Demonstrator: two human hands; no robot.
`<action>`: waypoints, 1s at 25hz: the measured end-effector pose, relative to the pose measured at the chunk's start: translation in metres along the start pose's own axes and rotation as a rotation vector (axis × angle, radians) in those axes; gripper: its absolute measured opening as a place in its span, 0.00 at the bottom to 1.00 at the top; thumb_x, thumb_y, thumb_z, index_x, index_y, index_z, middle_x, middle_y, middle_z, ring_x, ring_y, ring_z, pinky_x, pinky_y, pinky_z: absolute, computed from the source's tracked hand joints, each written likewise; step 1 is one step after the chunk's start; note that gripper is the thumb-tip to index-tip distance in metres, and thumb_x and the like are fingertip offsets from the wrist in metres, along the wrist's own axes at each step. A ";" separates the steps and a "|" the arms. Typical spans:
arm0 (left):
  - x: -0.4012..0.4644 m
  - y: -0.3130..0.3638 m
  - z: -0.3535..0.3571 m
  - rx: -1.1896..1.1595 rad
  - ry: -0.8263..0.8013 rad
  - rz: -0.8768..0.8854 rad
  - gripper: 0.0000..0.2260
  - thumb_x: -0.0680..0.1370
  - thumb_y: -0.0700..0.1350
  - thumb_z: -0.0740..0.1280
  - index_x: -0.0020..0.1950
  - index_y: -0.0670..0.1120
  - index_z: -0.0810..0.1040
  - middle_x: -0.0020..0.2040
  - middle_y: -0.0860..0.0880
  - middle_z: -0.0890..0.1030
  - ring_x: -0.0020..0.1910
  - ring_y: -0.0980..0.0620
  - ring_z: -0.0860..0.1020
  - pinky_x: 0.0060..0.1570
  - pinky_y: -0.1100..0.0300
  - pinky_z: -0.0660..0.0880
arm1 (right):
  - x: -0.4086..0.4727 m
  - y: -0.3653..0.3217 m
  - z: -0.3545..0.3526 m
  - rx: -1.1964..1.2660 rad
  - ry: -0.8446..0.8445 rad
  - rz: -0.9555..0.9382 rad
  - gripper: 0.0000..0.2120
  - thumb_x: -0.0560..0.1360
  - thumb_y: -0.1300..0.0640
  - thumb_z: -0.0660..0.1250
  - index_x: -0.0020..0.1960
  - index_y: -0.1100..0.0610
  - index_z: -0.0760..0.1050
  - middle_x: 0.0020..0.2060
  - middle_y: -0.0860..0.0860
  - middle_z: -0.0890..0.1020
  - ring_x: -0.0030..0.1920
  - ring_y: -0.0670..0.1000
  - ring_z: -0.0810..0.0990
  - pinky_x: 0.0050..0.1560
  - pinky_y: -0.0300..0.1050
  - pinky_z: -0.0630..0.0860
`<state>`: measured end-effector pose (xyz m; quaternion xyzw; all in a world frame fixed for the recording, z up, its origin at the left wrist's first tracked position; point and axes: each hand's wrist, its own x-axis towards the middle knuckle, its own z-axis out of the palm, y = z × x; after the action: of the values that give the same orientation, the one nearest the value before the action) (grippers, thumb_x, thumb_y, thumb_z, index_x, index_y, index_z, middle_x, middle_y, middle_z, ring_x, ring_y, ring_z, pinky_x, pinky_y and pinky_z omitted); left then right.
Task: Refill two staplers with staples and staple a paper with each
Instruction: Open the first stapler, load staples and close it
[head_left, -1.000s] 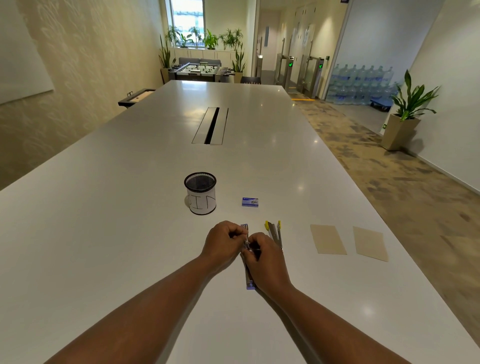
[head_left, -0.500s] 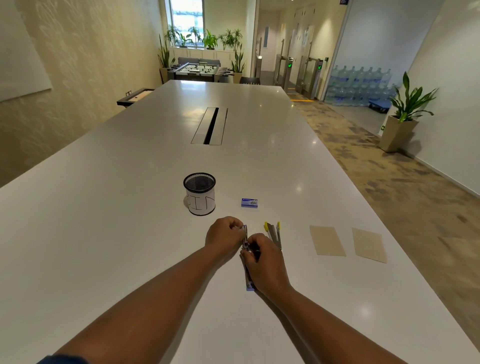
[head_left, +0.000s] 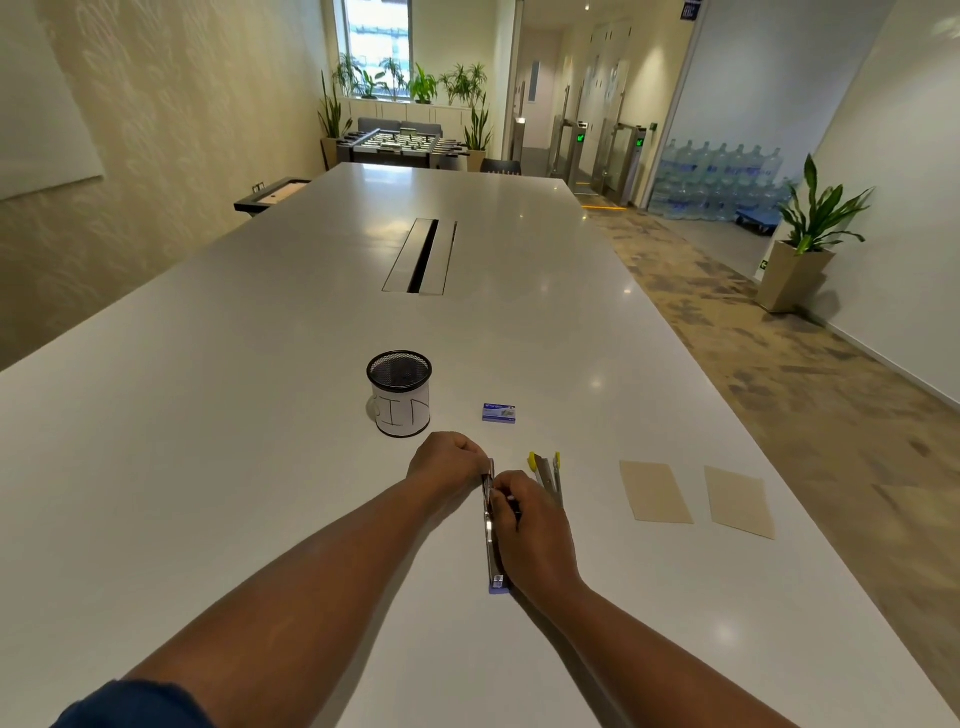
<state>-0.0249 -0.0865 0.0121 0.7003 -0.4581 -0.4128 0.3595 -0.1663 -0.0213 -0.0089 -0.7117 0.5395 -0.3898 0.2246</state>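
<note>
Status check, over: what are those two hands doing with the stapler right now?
Both hands on the blue stapler: left hand grips its far end, right hand works at its open top. Yellow stapler untouched beside them. Nothing in the way.

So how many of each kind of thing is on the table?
Staplers: 2, blue and yellow
Papers: 2
Staple box: 1
Mesh cup: 1
Total: 6

The right hand (head_left: 535, 530) covers much of the blue stapler (head_left: 492, 540) and the yellow stapler's (head_left: 545, 470) near end; the staple box's (head_left: 498, 413) print is too small to read
</note>
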 end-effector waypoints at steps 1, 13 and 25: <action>0.000 -0.001 0.000 -0.044 -0.005 -0.009 0.02 0.68 0.41 0.76 0.37 0.47 0.85 0.39 0.47 0.87 0.45 0.46 0.86 0.51 0.46 0.84 | 0.004 -0.002 0.000 -0.028 0.007 0.010 0.09 0.82 0.58 0.60 0.44 0.53 0.74 0.36 0.47 0.78 0.38 0.47 0.76 0.38 0.46 0.73; -0.005 -0.006 -0.001 -0.049 -0.008 0.043 0.02 0.70 0.42 0.73 0.39 0.47 0.86 0.39 0.51 0.87 0.45 0.49 0.86 0.52 0.47 0.84 | 0.028 -0.009 0.006 -0.341 -0.161 -0.004 0.11 0.80 0.51 0.60 0.42 0.54 0.75 0.37 0.51 0.76 0.40 0.50 0.74 0.39 0.44 0.68; -0.014 -0.016 -0.004 -0.242 -0.075 0.109 0.03 0.68 0.41 0.77 0.40 0.46 0.86 0.42 0.42 0.86 0.47 0.40 0.87 0.53 0.43 0.84 | 0.004 0.001 0.008 -0.070 -0.063 0.018 0.27 0.72 0.48 0.71 0.70 0.47 0.69 0.44 0.43 0.79 0.44 0.45 0.80 0.47 0.44 0.81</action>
<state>-0.0192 -0.0677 0.0027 0.6099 -0.4555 -0.4708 0.4460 -0.1596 -0.0260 -0.0133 -0.7262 0.5518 -0.3460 0.2200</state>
